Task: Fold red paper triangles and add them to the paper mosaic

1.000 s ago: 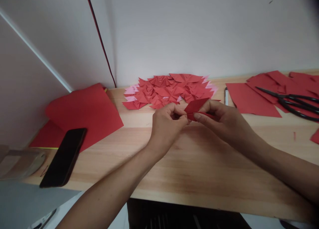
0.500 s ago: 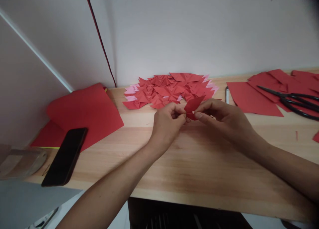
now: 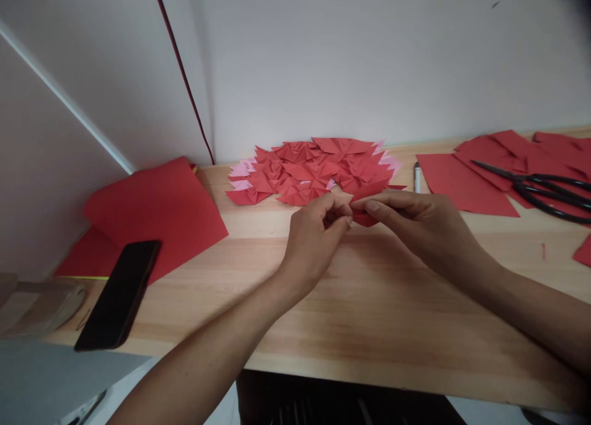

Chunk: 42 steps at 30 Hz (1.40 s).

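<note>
Both my hands meet over the middle of the wooden table (image 3: 351,326). My left hand (image 3: 314,240) pinches the left end of a small folded red paper piece (image 3: 367,197). My right hand (image 3: 422,225) grips the same piece from the right, fingers closed over it, so most of the paper is hidden. Just behind the hands lies a pile of folded red and pink paper pieces (image 3: 314,166) against the white wall.
A black phone (image 3: 117,295) lies on large red paper sheets (image 3: 157,209) at the left. At the right are more red sheets (image 3: 466,182) with black scissors (image 3: 540,188) on them. A white pen (image 3: 418,177) lies beside the pile.
The red piece stood up as a raised flap between my fingers; now it is pressed flatter and mostly covered by my right hand. Both hands stayed at the same spot.
</note>
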Tool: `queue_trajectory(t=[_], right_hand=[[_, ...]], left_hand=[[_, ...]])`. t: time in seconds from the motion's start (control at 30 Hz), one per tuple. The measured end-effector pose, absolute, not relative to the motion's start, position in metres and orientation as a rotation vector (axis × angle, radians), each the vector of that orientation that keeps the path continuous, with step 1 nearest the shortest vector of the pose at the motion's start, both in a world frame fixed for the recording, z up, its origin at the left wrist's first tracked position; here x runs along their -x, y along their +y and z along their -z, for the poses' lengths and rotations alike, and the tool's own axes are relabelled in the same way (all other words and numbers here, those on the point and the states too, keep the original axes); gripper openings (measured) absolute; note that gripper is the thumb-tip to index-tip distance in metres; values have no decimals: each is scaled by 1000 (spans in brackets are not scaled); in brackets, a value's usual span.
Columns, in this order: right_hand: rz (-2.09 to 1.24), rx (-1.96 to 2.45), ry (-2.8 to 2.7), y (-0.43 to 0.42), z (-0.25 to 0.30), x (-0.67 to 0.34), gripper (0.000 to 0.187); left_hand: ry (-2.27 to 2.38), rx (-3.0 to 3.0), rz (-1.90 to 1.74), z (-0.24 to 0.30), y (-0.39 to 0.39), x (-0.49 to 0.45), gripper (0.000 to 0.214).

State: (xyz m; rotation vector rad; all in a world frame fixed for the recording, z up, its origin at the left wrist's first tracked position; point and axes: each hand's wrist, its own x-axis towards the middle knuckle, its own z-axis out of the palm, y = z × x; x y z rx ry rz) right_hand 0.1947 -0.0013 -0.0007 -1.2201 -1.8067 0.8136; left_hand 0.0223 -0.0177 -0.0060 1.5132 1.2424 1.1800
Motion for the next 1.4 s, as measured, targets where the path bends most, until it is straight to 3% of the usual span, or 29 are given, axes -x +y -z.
queue_trajectory(t=[0.53, 0.73, 1.13, 1.4], right_hand=[[-756, 1201, -1886, -1, -1, -194, 15], [-712, 1228, -1884, -3, -3, -190, 17], [-669, 1279, -1893, 5, 0, -193, 20], [-735, 1252, -1891, 2, -2, -190, 21]], left_hand=[[1261, -1388, -1249, 7, -21, -26, 8], [1228, -1356, -1297, 7, -20, -26, 22], [1127, -1262, -1257, 9, -15, -26, 30], [1172, -1306, -1276, 6, -17, -25, 24]])
